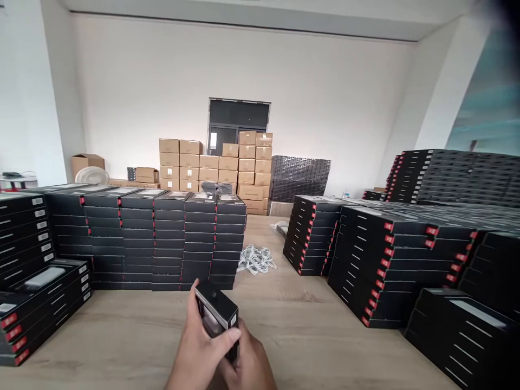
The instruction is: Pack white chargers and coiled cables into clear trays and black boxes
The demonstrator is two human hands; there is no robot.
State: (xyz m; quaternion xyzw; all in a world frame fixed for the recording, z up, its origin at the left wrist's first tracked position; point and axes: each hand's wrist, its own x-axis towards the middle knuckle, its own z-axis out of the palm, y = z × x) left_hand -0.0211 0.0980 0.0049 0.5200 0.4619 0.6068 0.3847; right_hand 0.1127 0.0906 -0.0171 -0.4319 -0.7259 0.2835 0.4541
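Two hands show at bottom centre of my feed. At left I see neat stacks of matte black boxes (pixel 142 238), flat and rectangular with red tabs. The left hand (pixel 197 346) is clamped round a small black box (pixel 215 310), oblong, tilted above the table; the right hand (pixel 249 364) grips its lower end. Coiled white cables (pixel 255 259) lie beyond, with more black stacks (pixel 390 260) at right. The table (pixel 304 325) is pale wood-grain; brown cardboard cartons (pixel 219 162) stand against a white wall (pixel 142 81).

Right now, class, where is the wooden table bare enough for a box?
Free: middle strip of the pale wooden table, between the left wall of stacked black boxes and the right black box stacks. Crowded: both sides; white cable bundle behind.
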